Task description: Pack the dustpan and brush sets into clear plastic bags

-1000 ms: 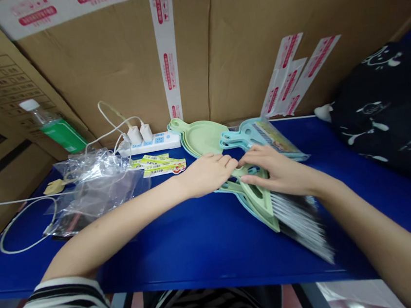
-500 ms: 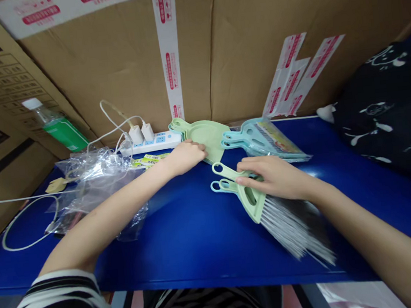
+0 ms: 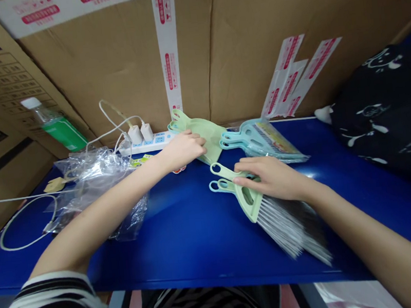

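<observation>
The left hand (image 3: 183,149) reaches to the far middle of the blue table (image 3: 185,239), its fingers curled over the near edge of a light green dustpan (image 3: 203,132) and gripping it; the pan is tilted, its handle end raised toward the cardboard box (image 3: 115,60) behind it. The right hand (image 3: 272,179) lies palm down on a small green brush (image 3: 248,196) near the middle of the table, fingers closed over the neck of its handle and pressing it down, with a second, blue brush (image 3: 218,187) tucked just beneath, only its ring-ended handle showing to the left. The grey bristles (image 3: 290,228) fan out toward the near right edge. Just beyond the right hand, a pair of blue dustpans (image 3: 248,137) in clear wrap with a printed card rests flat, touching nothing the hands hold. To the far left of the green dustpan lies a white power strip (image 3: 149,143) with two chargers plugged in, and nearer left a heap of clear plastic bags (image 3: 94,180). A green-labelled bottle (image 3: 55,125) leans at the far left, and a black printed bag (image 3: 387,105) sits at the right.
</observation>
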The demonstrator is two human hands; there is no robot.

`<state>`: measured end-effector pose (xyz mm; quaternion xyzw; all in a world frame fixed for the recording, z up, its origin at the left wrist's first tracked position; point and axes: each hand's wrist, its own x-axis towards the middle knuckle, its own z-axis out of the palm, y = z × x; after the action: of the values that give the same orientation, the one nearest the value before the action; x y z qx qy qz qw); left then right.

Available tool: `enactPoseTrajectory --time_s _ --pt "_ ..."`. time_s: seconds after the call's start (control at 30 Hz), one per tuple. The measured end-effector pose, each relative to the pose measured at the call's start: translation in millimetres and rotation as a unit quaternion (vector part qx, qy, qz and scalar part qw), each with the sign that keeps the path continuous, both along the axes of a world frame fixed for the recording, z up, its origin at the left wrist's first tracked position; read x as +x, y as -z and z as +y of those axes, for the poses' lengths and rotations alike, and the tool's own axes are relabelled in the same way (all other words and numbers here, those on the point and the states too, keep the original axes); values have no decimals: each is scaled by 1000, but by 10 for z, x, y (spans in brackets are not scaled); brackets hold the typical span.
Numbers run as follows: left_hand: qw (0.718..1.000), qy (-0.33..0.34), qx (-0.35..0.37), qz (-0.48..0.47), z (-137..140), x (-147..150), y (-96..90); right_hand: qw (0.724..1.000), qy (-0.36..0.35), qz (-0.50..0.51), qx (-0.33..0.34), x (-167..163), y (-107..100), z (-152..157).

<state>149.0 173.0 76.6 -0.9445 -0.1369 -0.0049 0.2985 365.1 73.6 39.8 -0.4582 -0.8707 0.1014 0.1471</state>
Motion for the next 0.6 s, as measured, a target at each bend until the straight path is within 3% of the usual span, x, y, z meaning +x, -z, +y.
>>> enactPoseTrajectory --time_s 0.33,0.6 --pt "997 50 17 -63 -540 -624 -35 1000 -2 -9 17 -2 22 -11" --pt "993 80 -29 -87 -1054 -967 242 999 -5 -14 33 -40 -3 -16"
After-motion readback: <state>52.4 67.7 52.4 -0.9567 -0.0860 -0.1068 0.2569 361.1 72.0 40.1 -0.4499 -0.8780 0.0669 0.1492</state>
